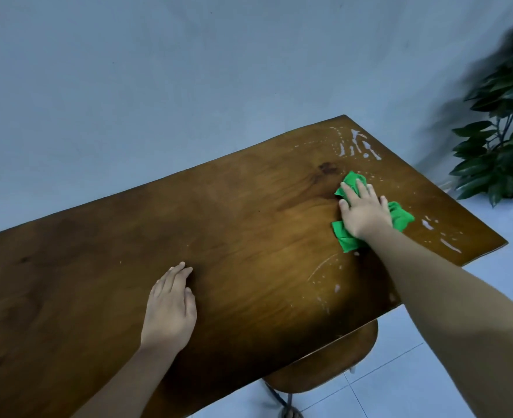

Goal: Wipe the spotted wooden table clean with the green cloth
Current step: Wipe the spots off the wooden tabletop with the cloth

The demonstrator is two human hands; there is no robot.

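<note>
A: From the head camera, where did your right hand [365, 211] sit?

B: You had it pressed palm down on the green cloth [349, 238], fingers spread flat rather than curled around it. The cloth lay bunched on the desk [249, 236], toward its right end, with green folds showing past your fingertips at the far side, by your wrist at the near side, and out to the right of your palm.

A: And your left hand [170, 309]?

B: It lay flat and open on the bare wood, fingers together, holding nothing, well apart from the cloth and nearer to you.

A: What did the desk surface show?

B: Pale wet streaks and droplets [358, 143] marked the far right corner, beyond the cloth. More whitish smears [439, 235] ran along the right edge, just beside the cloth's right fold. A faint curved smear and a few specks [324, 276] sat on the near side of the cloth, close to your right forearm. A dark knot [327, 168] in the grain lay just beyond the cloth to the left. The left half of the wood looked free of marks.

A: Anything around the desk?

B: A round wooden stool [333, 363] stood tucked under the near right edge, on a pale tiled floor [400, 384]. A leafy plant [502, 140], blurred, stood off the right end against a grey wall [158, 86].
</note>
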